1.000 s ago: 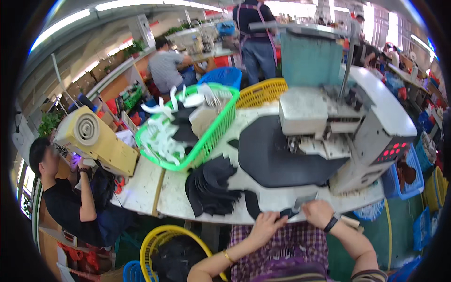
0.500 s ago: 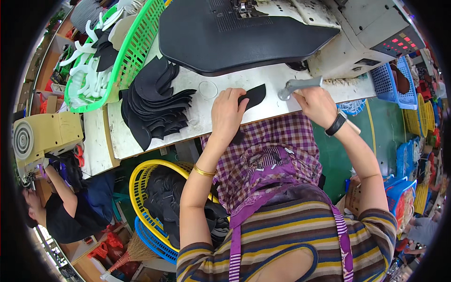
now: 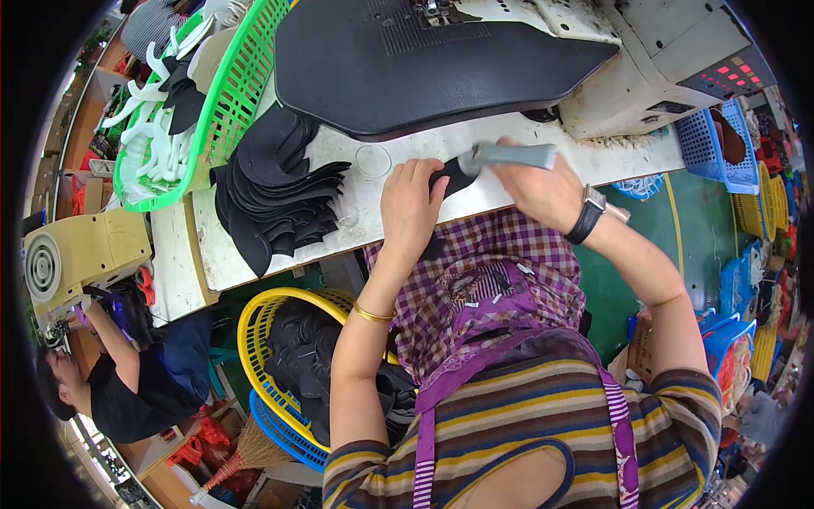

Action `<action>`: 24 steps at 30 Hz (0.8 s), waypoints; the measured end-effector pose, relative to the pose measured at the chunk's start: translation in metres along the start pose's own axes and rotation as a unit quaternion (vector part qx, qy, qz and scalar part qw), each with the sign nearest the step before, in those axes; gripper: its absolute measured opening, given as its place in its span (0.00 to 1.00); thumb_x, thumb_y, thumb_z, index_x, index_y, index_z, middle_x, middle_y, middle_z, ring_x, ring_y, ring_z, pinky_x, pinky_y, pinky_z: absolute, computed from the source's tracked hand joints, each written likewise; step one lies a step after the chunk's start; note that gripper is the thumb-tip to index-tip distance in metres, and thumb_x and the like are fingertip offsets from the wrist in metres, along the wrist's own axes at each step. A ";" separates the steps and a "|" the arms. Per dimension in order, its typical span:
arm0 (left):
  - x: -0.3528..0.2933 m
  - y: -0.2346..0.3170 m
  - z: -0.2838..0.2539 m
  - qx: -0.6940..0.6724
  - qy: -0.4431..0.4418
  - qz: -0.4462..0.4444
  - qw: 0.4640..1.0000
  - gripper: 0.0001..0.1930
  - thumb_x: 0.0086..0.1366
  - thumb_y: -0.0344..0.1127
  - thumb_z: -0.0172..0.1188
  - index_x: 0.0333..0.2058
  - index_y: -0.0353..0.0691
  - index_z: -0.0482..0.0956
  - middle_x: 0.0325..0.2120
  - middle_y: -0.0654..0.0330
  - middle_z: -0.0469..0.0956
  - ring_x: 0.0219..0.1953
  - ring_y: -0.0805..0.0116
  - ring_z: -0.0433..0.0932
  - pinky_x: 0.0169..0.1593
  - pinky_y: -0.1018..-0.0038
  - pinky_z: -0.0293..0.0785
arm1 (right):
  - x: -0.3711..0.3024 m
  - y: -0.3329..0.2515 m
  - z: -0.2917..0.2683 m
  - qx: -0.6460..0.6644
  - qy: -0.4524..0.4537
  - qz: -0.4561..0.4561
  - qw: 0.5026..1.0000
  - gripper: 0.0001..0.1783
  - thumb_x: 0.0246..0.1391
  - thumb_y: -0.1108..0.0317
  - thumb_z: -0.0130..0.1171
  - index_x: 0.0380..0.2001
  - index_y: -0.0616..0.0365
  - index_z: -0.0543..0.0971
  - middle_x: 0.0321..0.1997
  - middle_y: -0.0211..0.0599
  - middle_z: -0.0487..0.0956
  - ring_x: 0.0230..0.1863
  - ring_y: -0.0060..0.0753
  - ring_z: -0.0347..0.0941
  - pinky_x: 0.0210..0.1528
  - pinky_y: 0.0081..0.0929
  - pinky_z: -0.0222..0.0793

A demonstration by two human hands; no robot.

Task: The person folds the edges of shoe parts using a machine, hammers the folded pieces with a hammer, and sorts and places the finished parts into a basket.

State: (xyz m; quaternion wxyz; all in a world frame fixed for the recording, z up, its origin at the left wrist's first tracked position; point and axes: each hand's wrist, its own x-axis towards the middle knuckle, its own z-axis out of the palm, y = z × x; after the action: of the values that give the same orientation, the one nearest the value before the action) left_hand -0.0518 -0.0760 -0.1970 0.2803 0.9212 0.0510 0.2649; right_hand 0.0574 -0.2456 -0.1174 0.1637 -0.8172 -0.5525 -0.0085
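My left hand (image 3: 410, 204) pinches a narrow black fabric piece (image 3: 459, 176) against the white tabletop near its front edge. A hammer is in my right hand (image 3: 543, 193), its fingers wrapped round the handle. The grey metal head (image 3: 517, 156) of that hammer is over the right end of the black piece; whether it touches cannot be told. To the left of my left hand lies a fanned stack of curved black pieces (image 3: 275, 187). Between the stack and my hand is a thin pale ring (image 3: 373, 160) on the table.
A sewing machine (image 3: 610, 72) with a black bed plate (image 3: 424, 81) stands beyond my hands. The green basket (image 3: 222, 127) at far left holds white and black pieces. Below the table's edge sits a yellow basket (image 3: 246, 339) of black pieces. A co-worker (image 3: 140, 382) sits at the left.
My right hand has swung the hammer leftward, bringing its head from beside the black piece to over its right end. My left hand stays in place on the piece.
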 end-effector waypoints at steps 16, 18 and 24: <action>0.000 0.000 0.000 0.003 0.007 0.003 1.000 0.10 0.52 0.28 0.63 0.34 0.37 0.74 0.29 0.57 0.75 0.33 0.57 0.73 0.37 0.66 0.69 | -0.010 0.003 0.005 0.039 -0.037 0.005 0.999 0.07 0.46 0.74 0.50 0.26 0.61 0.77 0.24 0.49 0.77 0.25 0.49 0.76 0.26 0.41 0.70; -0.001 -0.001 0.001 0.002 0.008 0.001 1.000 0.10 0.52 0.28 0.62 0.34 0.37 0.74 0.28 0.56 0.74 0.33 0.56 0.73 0.36 0.65 0.68 | -0.010 0.003 0.004 -0.006 -0.064 0.017 0.998 0.08 0.46 0.73 0.49 0.28 0.61 0.77 0.24 0.49 0.77 0.25 0.49 0.75 0.26 0.41 0.70; -0.004 -0.001 0.001 -0.018 0.047 -0.001 0.999 0.11 0.50 0.30 0.63 0.34 0.39 0.75 0.27 0.55 0.74 0.33 0.54 0.72 0.38 0.62 0.68 | -0.016 0.002 0.015 0.001 0.048 -0.044 0.998 0.08 0.50 0.74 0.49 0.33 0.59 0.76 0.23 0.47 0.76 0.23 0.50 0.74 0.24 0.39 0.70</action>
State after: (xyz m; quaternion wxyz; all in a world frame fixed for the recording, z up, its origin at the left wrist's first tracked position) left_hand -0.0546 -0.0767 -0.1997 0.2942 0.9025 0.0604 0.3087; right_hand 0.0508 -0.2561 -0.1354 0.1909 -0.7904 -0.5795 -0.0544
